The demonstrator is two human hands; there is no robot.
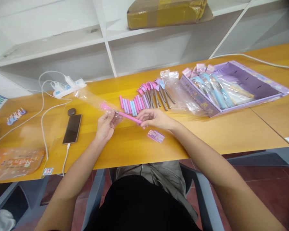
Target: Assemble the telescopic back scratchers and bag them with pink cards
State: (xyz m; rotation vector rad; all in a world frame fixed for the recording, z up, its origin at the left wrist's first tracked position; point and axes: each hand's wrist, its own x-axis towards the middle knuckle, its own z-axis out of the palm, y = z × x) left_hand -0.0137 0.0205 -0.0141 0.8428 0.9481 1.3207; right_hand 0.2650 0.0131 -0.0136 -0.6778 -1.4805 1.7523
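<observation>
My left hand [107, 124] pinches the mouth of a clear plastic bag [88, 100] around a pink back scratcher [128, 116]. The scratcher's hand-shaped head lies inside the bag, and its handle sticks out to the right. Fingers of my right hand [154, 118] close on the handle's end. Just beyond are several loose pink, purple and blue handle sleeves [132, 105]. Several metal-rod scratchers [156, 91] with pink, purple and blue hand-shaped heads lie behind them. Small purple printed cards [156, 136] rest in front of my right hand.
A purple display box [257, 81] holding bagged scratchers stands at the right, beside empty clear bags [190, 101]. Left are a phone [72, 129] on a cable, a power strip [69, 87] and an orange packet [19, 163]. A taped carton [166, 13] sits on the shelf.
</observation>
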